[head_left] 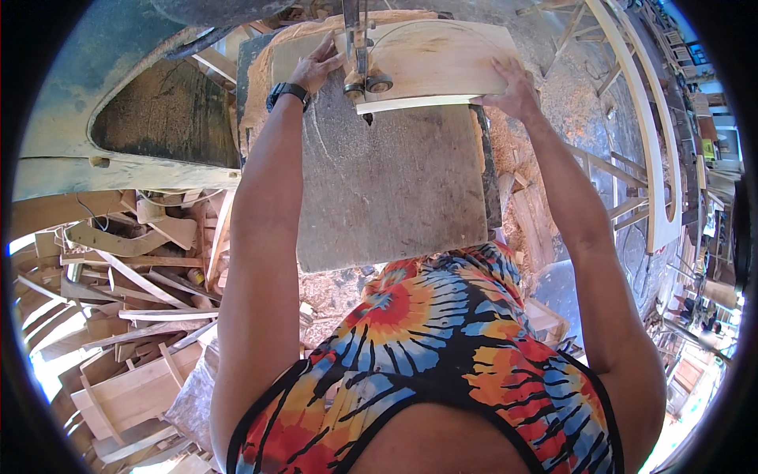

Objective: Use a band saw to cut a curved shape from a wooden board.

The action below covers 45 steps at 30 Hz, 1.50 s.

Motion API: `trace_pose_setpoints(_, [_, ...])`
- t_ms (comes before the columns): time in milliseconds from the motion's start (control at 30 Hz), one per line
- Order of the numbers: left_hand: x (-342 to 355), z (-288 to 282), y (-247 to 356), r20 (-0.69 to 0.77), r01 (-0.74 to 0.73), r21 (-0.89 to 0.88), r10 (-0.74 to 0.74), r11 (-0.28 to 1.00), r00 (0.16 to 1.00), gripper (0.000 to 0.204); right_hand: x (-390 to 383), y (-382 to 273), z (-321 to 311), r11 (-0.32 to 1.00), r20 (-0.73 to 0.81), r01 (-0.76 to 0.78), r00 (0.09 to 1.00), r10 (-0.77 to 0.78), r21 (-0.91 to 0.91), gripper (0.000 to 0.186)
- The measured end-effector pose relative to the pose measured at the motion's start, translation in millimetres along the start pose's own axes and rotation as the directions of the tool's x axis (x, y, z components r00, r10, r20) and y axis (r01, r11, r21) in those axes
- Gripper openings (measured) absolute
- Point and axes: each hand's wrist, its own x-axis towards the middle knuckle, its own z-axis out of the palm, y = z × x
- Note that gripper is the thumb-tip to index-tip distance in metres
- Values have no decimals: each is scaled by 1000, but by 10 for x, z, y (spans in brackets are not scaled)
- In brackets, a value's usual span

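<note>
A cluttered workshop fills the surroundings, its far parts at 3 o'clock small and cut off by the dark rim. A green machine body (59, 110) stands at 10 o'clock, scrap wood (134, 316) piles up at 8, and a worn grey tabletop (395, 189) lies toward 12. On its far side, at 12 to 1, is the pale board (450, 63). The right hand (515, 88) clasps its right end; the left hand (317, 65), at 11, has fingers extended, contact unclear. A metal guide (365, 83) hides part of the board.
</note>
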Motion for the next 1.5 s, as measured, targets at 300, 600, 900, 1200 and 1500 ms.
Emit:
trace_pose_setpoints(300, [-13,37,103,-33,68,48,-66,997,997,77,-4,-8,-11,1000,-1,-2,1000,2,2,113])
trace_pose_setpoints(600, [120,-115,-208,-55,-39,178,50,983,997,85,83,31,74,999,-44,34,998,-35,-30,112])
trace_pose_setpoints(900, [163,-22,-53,-28,-5,128,9,992,1000,85,43,70,64,1000,-61,23,998,-24,-16,113])
trace_pose_setpoints(1200, [-115,-726,-302,-153,76,-59,-85,995,985,74,185,-350,-11,997,-25,49,999,-48,58,113])
trace_pose_setpoints(1500, [-2304,-92,525,-745,-79,-258,-146,963,651,56,390,-237,118,982,-14,-170,985,172,84,119])
